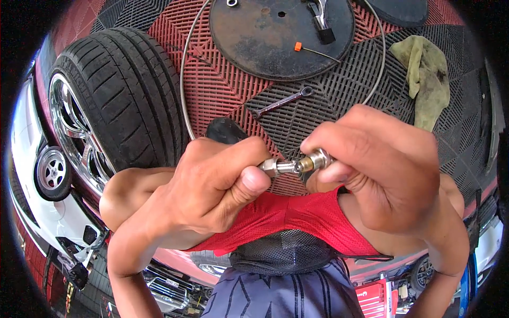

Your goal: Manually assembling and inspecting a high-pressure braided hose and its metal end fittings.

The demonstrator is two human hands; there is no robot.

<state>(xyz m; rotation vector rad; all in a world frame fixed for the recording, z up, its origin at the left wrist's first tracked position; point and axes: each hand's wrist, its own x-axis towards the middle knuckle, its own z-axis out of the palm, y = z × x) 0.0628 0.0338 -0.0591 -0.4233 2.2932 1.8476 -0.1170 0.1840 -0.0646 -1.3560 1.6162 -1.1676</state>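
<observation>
Pinching a silver fitting point(271, 167) in the left hand point(214, 183), closed nearly to a fist, with the thumb tip pressed against the bent index finger. Gripping a brass-tipped fitting point(320, 158) just as firmly in the right hand point(384, 172), between thumb and index finger, with the other fingers curled in. Holding both fittings up at mid-view, in front of red shorts point(318, 220), roughly in line and end to end; cannot tell whether touching or barely apart. Looking past both hands onto red and black tiles point(222, 79), with a braided hose point(183, 74) curving in a wide loop beyond them. Inside that loop, seeing a wrench point(283, 103) laid aslant on the tiles and, farther off, a round black plate point(260, 50) bearing an orange-ended rod point(298, 46), a small ring point(231, 2) and a metal tool partly cut off by the top edge. To the right, finding a crumpled green cloth point(432, 85); to the left, a large tyre point(127, 95) on a chrome rim, near a white car point(63, 217).
</observation>
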